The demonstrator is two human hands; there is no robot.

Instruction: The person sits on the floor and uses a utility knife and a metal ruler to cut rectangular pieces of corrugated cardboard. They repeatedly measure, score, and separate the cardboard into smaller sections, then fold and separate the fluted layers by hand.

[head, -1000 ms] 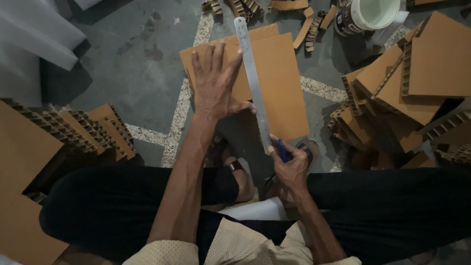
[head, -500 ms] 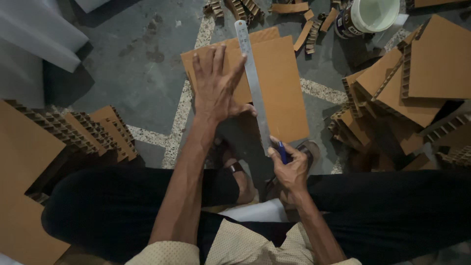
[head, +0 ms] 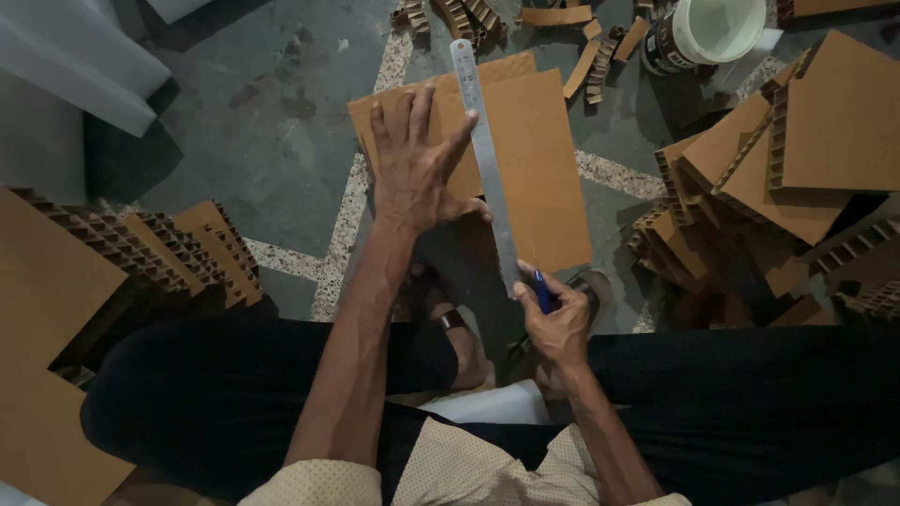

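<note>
Fingers (head: 412,122) of the left hand (head: 417,173) lie spread and flat, gripping nothing, pressing down on a brown cardboard sheet (head: 539,159) and on the left edge of a steel ruler (head: 483,159) that rests on it. Those of the right hand (head: 558,323) are clenched around a blue pen (head: 542,290), its tip at the ruler's near end, on its right side. The ruler's long axis runs away from the person, from near the right hand up to the sheet's far edge and slightly past it, leaning a little left. So the pen sits at the near end of that line, while the left hand holds the middle of it. The sheet lies on the grey floor (head: 272,141) between the person's knees, with stacks of cardboard pieces (head: 187,248) to the left and more cardboard (head: 797,159) to the right, and a white bucket (head: 717,28) stands well beyond.
</note>
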